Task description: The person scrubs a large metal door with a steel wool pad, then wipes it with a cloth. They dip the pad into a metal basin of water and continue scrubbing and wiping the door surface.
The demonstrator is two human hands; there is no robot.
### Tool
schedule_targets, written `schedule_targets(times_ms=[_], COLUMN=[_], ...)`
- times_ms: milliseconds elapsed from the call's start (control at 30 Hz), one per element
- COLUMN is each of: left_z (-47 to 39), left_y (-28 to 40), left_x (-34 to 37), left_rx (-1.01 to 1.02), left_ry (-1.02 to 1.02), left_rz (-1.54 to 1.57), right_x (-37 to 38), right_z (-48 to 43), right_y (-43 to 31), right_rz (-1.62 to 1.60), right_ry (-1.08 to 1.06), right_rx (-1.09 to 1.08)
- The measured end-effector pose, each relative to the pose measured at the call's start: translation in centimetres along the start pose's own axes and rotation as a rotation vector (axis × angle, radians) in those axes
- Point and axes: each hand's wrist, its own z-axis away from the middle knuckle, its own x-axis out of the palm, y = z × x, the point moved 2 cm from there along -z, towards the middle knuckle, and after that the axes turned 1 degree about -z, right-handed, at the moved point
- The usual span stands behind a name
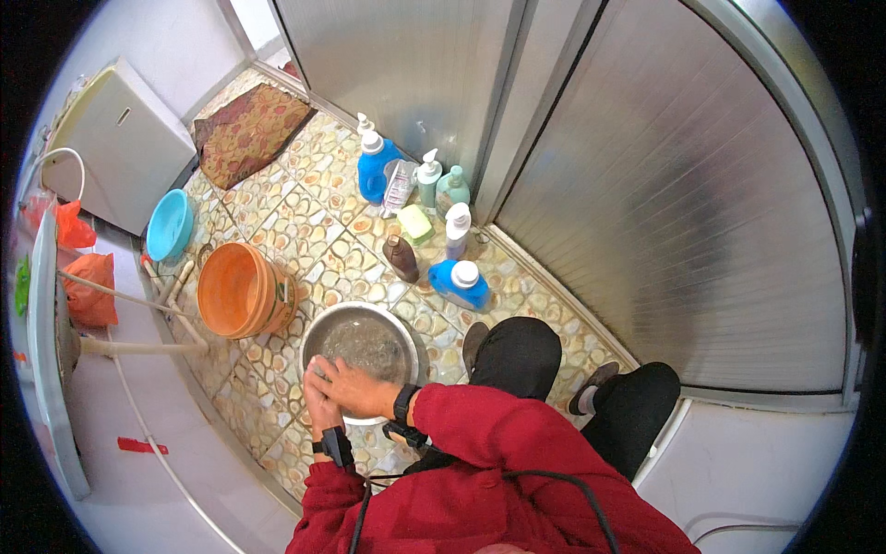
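My left hand [322,396] and my right hand [356,389] touch each other over the near left rim of a round metal basin [312,332] on the floor. The right hand's fingers lie across the left hand; whether anything is between the palms is hidden. Water [362,341] with a rippled surface shows in the basin. Beyond it, at the upper right, stand a brown bottle [401,260] and a blue bottle with a white cap [458,284]. Both wrists wear black straps.
An orange bucket [277,305] stands left of the basin, with a turquoise plastic basin [169,225] behind it. Pump bottles [428,181] and a yellow-green block [415,224] stand near the frosted door panels [415,76]. Pipes [145,347] run along the left wall. A patterned mat [252,135] lies farther back.
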Motion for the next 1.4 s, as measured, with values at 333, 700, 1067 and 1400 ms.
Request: schedule_targets(times_ms=[333, 700, 1067, 1400], left_z=[-2.0, 0.6, 0.5, 5.5], left_y=[3.2, 9.2, 5.6, 9.7], left_x=[3.3, 6.3, 3.0, 5.6], left_rx=[0.350, 0.750, 0.092, 0.281], left_ry=[-0.091, -0.422, -0.054, -0.333], left_rz=[-0.606, -1.198, -0.368, -0.393], right_x=[0.8, -2.2, -2.3, -5.7], right_z=[-1.3, -1.2, -0.5, -1.7], right_y=[1.9, 1.7, 1.2, 1.4], right_rz=[-0.410, -1.064, -0.031, -0.450], right_ry=[0.136, -0.431, -0.100, 0.320], right_rx=[0.336, 0.552, 0.143, -0.026])
